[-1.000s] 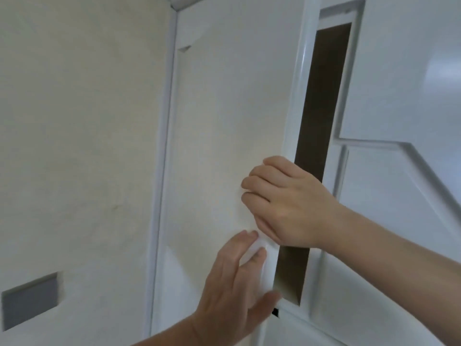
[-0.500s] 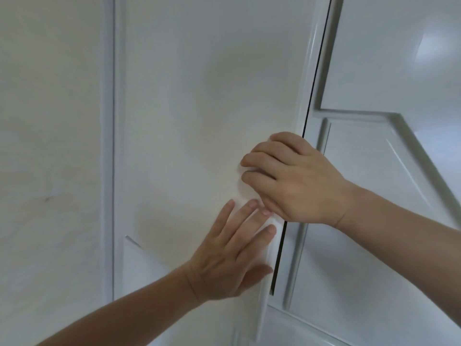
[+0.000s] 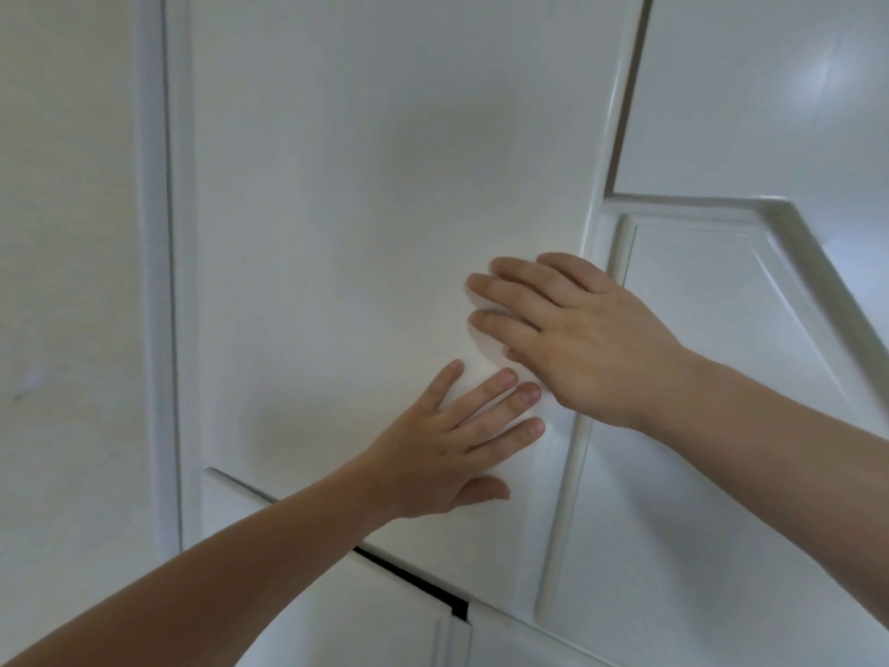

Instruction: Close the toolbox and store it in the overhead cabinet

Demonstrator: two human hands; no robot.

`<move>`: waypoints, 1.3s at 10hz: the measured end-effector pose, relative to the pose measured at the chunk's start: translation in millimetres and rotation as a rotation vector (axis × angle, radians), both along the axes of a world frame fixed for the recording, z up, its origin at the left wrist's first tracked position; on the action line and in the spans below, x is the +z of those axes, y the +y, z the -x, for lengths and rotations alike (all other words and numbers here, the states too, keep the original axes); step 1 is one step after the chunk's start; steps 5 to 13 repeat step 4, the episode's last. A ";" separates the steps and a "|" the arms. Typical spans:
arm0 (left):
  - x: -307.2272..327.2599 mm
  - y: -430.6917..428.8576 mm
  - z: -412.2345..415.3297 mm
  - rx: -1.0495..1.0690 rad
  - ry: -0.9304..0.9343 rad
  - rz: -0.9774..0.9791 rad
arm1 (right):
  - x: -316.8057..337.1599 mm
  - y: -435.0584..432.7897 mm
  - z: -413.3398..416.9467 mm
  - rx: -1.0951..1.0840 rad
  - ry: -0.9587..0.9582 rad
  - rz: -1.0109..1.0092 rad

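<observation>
The white overhead cabinet door (image 3: 385, 209) fills the middle of the head view and lies flush with the neighbouring white door (image 3: 721, 377). My left hand (image 3: 452, 440) rests flat on the door's lower right part, fingers spread. My right hand (image 3: 572, 329) lies flat just above it, near the door's right edge, fingers straight. Neither hand holds anything. The toolbox is not in view.
A cream wall (image 3: 72, 281) runs along the left beside the cabinet frame (image 3: 158, 281). Below the door a thin dark gap (image 3: 413, 577) separates it from lower white panels (image 3: 385, 628).
The door has swung fully shut; the dark opening at its right edge is gone. My right hand let go of the door edge and flattened onto the door face.
</observation>
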State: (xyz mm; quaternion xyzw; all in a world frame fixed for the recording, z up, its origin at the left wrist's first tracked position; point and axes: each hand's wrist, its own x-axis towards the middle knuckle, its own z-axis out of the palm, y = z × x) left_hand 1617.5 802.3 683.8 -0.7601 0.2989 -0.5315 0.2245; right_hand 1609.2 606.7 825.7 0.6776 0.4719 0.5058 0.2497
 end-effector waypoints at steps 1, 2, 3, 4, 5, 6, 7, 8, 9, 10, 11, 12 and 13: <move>0.9 -0.3 4.2 0.009 0.026 -0.008 | 0.1 0.3 0.7 -0.005 0.005 -0.001; 4.5 -5.2 18.6 0.060 0.090 -0.006 | -0.7 0.8 4.9 -0.015 0.031 -0.002; 6.5 -8.4 38.1 0.123 0.146 -0.023 | -0.3 3.6 12.1 -0.020 0.038 -0.008; 2.4 -17.7 66.0 0.078 0.235 0.005 | -8.6 5.3 26.7 0.039 0.152 -0.155; 2.4 -17.7 66.0 0.078 0.235 0.005 | -8.6 5.3 26.7 0.039 0.152 -0.155; 2.4 -17.7 66.0 0.078 0.235 0.005 | -8.6 5.3 26.7 0.039 0.152 -0.155; 2.4 -17.7 66.0 0.078 0.235 0.005 | -8.6 5.3 26.7 0.039 0.152 -0.155; 2.4 -17.7 66.0 0.078 0.235 0.005 | -8.6 5.3 26.7 0.039 0.152 -0.155; 2.4 -17.7 66.0 0.078 0.235 0.005 | -8.6 5.3 26.7 0.039 0.152 -0.155; 2.4 -17.7 66.0 0.078 0.235 0.005 | -8.6 5.3 26.7 0.039 0.152 -0.155; 2.4 -17.7 66.0 0.078 0.235 0.005 | -8.6 5.3 26.7 0.039 0.152 -0.155; 2.4 -17.7 66.0 0.078 0.235 0.005 | -8.6 5.3 26.7 0.039 0.152 -0.155; 2.4 -17.7 66.0 0.078 0.235 0.005 | -8.6 5.3 26.7 0.039 0.152 -0.155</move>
